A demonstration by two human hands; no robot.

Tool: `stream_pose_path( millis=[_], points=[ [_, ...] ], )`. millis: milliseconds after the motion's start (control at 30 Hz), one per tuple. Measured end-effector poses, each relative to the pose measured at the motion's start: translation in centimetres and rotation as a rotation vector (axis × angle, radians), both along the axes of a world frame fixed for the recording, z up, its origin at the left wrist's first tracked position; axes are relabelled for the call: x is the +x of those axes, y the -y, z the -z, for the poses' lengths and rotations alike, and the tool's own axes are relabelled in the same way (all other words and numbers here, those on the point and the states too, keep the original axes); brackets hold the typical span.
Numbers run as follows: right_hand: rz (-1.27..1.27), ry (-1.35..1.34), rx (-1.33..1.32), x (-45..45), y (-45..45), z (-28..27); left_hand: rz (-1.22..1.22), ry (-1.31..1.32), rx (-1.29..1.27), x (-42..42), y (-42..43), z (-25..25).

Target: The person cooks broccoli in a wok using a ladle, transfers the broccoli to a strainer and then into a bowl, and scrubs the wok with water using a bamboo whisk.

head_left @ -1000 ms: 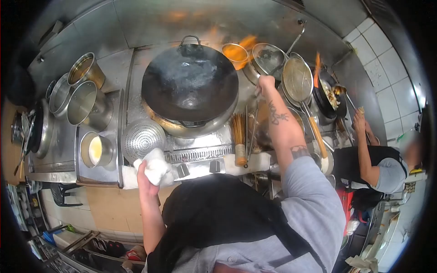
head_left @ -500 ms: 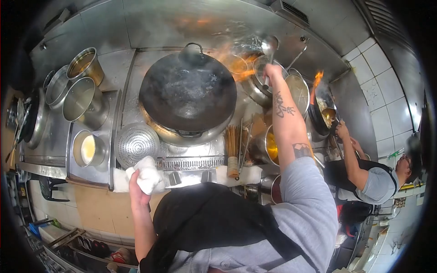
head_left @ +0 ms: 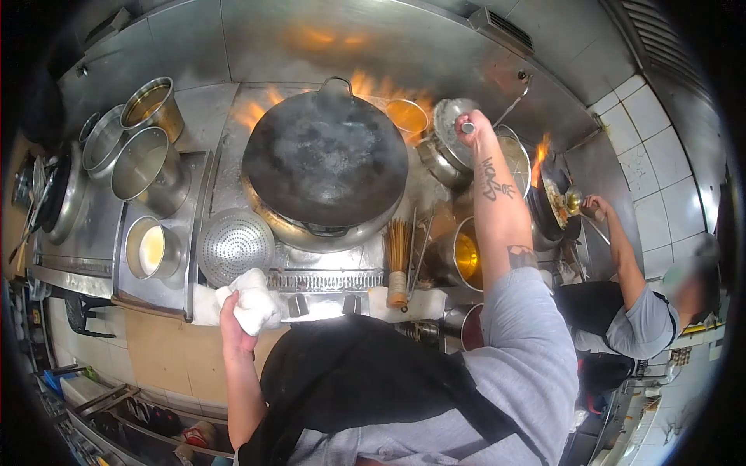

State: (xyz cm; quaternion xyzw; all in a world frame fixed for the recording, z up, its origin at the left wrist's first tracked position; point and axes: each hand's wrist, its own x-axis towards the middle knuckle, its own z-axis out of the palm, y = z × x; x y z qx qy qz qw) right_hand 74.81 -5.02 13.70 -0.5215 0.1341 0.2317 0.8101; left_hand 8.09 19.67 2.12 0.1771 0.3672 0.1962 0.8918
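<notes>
My right hand (head_left: 475,129) is stretched out to the far right, wrapped round the handle of a ladle (head_left: 467,126). The handle end points up at me, and its bowl is hidden below over a steel pot (head_left: 444,165). In my left hand (head_left: 235,326) is a folded white cloth (head_left: 256,301), held at the stove's front edge. A large black wok (head_left: 326,159) sits steaming on the burner between my hands, with nothing gripping it.
Flames (head_left: 260,109) rise round the wok's back rim. A perforated strainer (head_left: 235,247) lies left of it; a bamboo brush (head_left: 397,264) stands in front. Metal pots (head_left: 148,171) line the left, and an oil pot (head_left: 466,255) the right. A co-worker (head_left: 629,311) cooks at a flaming wok (head_left: 553,194).
My right hand has tipped the ladle from raised to pointing down at the pot. Flames have spread along the wok's back and left. The co-worker's arm has stretched out further.
</notes>
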Motion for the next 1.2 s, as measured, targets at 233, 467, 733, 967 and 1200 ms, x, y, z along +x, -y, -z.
stream_pose_path(
  millis=[233, 467, 733, 967, 1200],
  points=[
    [-0.251, 0.451, -1.065, -3.1, 1.0, -1.6, 0.059, 0.004, 0.012, 0.3, 0.8, 0.2],
    [-0.190, 0.302, -1.219, -7.0, 2.5, 3.9, 0.109, -0.015, 0.043, 0.6, 2.0, 1.7],
    [-0.109, -0.104, 0.423, -8.8, 7.8, -1.3, 0.323, -0.092, 0.052, 7.9, 3.6, 0.2],
    [-0.325, -0.238, 0.795, -15.5, 10.8, -5.3, 0.401, 0.052, -0.006, 19.6, 3.0, 0.2],
    [-0.405, -0.370, 0.760, -30.3, 10.8, -8.3, 0.221, -0.161, 0.224, 21.8, 5.3, 1.5]
  ],
)
